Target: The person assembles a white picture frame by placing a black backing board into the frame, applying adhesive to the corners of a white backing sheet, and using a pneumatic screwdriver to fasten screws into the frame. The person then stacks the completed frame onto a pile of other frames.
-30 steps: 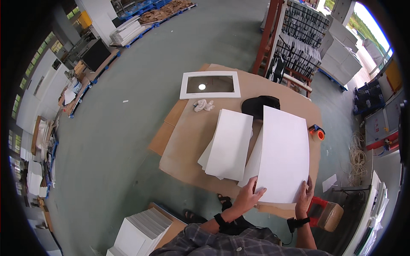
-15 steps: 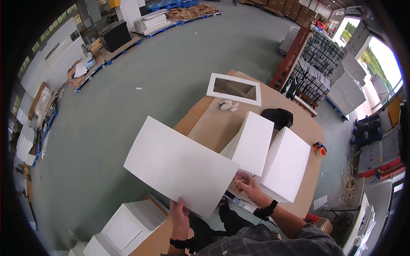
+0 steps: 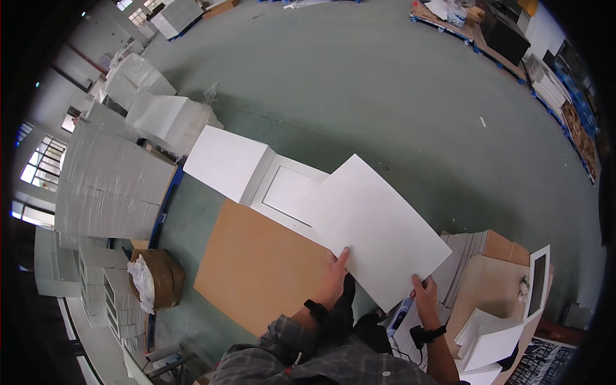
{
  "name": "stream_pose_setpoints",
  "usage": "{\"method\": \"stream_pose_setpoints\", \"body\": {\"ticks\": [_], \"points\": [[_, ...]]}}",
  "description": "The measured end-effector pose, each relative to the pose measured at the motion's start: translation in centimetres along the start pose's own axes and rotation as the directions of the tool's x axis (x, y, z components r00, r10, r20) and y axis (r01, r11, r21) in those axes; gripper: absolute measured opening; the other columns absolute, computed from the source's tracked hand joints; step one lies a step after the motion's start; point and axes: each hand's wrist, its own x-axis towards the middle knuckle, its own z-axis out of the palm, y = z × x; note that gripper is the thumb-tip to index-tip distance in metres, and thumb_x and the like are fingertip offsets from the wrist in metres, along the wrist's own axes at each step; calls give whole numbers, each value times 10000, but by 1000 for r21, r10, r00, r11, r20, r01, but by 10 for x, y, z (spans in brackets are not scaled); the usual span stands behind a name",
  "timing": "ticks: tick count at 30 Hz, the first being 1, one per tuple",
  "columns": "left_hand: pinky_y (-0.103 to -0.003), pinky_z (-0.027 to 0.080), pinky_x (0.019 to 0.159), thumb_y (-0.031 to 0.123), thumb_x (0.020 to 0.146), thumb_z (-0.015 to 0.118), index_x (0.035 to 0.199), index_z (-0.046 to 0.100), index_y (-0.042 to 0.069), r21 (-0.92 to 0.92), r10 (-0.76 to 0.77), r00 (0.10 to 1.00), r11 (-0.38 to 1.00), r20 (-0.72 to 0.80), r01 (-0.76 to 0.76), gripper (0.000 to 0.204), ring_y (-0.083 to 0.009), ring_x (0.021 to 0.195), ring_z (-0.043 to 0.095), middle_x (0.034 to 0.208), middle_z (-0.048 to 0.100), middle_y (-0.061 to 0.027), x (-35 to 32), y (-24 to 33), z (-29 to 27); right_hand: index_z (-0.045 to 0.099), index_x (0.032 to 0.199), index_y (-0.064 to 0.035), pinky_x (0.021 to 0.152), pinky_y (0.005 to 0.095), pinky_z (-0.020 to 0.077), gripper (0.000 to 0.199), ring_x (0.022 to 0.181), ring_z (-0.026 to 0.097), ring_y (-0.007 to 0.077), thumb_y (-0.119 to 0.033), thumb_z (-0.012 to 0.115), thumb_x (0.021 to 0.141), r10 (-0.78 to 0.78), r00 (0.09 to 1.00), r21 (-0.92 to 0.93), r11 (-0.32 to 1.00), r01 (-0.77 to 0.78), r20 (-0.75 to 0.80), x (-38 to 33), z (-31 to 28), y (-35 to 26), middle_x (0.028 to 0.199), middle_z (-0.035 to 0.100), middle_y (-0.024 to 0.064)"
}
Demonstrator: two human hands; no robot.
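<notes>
A plain white panel [image 3: 384,224] is held tilted in front of me by both hands. My left hand [image 3: 333,277] grips its near left edge, thumb on top and the other fingers hidden beneath. My right hand [image 3: 425,295] pinches its near right corner. Beyond the panel's left side lies a white panel with a recessed rectangular outline [image 3: 289,194], partly covered by the held one. Next to that, farther left, rises a stack of white panels [image 3: 228,160]. Whether the held panel touches the outlined one, I cannot tell.
Brown board [image 3: 256,269] spreads at my left, below the stack. To the right, a cardboard-covered table [image 3: 478,282] bears white boards [image 3: 491,340] and a white frame [image 3: 539,282]. A carton [image 3: 163,279] and wrapped panel stacks [image 3: 109,183] stand far left.
My view has swung left, from the table with white boards toward the white panel stack. Both hands have carried the white panel along. My right hand now grips its near right corner.
</notes>
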Motion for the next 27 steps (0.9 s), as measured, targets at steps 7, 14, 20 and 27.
{"method": "stream_pose_setpoints", "body": {"ticks": [7, 14, 20, 27], "points": [[-341, 506, 784, 283, 1026, 673, 1461, 416, -78, 221, 325, 795, 944, -512, -243, 621, -181, 856, 580, 952, 620, -77, 96, 30, -74, 527, 1060, -19, 497, 244, 451, 218, 550, 511, 70, -200, 645, 1033, -142, 985, -156, 975, 156, 98, 100, 92, -14, 763, 532, 10], [-389, 519, 851, 167, 993, 689, 1513, 373, -4, 143, 298, 696, 951, -653, -273, 632, -211, 968, 590, 1099, 601, -130, 160, 21, -127, 504, 1382, 39, 525, 282, 470, 445, 554, 533, 94, -190, 650, 1030, -176, 972, -268, 939, 214, 158, 166, 180, -7, 727, 580, 43], [-390, 521, 863, 140, 965, 696, 1515, 370, -14, 154, 287, 683, 956, -672, -250, 657, -216, 974, 593, 1088, 600, -131, 186, 17, -152, 551, 1297, 12, 509, 258, 464, 354, 545, 544, 81, -195, 649, 1027, -172, 970, -211, 955, 207, 171, 177, 216, -1, 722, 567, 22], [-397, 526, 873, 116, 925, 720, 1509, 395, -32, 243, 309, 646, 951, -698, -192, 684, -237, 976, 601, 1089, 604, -145, 202, 22, -156, 534, 1316, 33, 507, 282, 503, 374, 556, 571, 100, -170, 650, 1024, -161, 976, -232, 954, 192, 147, 181, 229, 10, 779, 587, 56]]}}
